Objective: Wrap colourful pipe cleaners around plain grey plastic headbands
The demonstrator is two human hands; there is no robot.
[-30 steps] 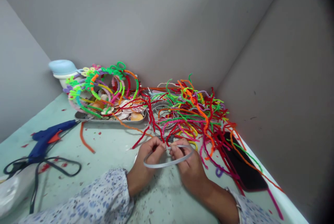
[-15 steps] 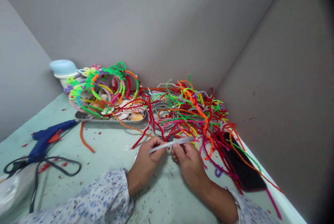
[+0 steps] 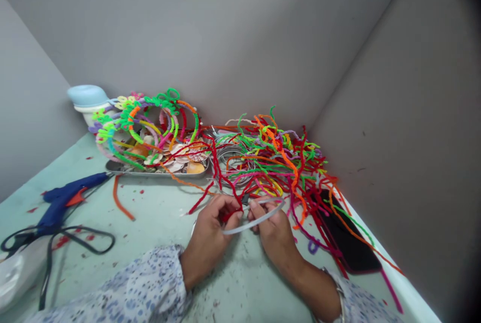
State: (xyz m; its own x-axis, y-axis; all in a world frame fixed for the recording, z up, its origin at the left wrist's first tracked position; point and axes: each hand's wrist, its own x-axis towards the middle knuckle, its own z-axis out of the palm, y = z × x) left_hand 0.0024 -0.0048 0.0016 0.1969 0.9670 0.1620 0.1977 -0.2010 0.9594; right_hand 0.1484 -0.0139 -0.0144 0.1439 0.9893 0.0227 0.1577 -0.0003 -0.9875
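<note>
A thin white plastic headband is held in front of me, its curve bowing toward me between both hands. My left hand is closed around its left part, thumb pressed near the band. Red fuzzy pipe cleaner shows between the left fingers; how it sits on the band is partly hidden. My right hand pinches the band's other side with thumb and fingertips. Just beyond the fingers lies a tangled pile of coloured pipe cleaners.
A metal tray of shells stands at the back left, with several pipe-cleaner-wrapped headbands on it. Behind it is a blue-lidded bottle. A blue glue gun with a black cord lies left. At right lies a dark phone.
The headband has tilted, so its curve now faces me as an open arc instead of nearly edge-on. Red pipe cleaner has come into sight in my left hand.
</note>
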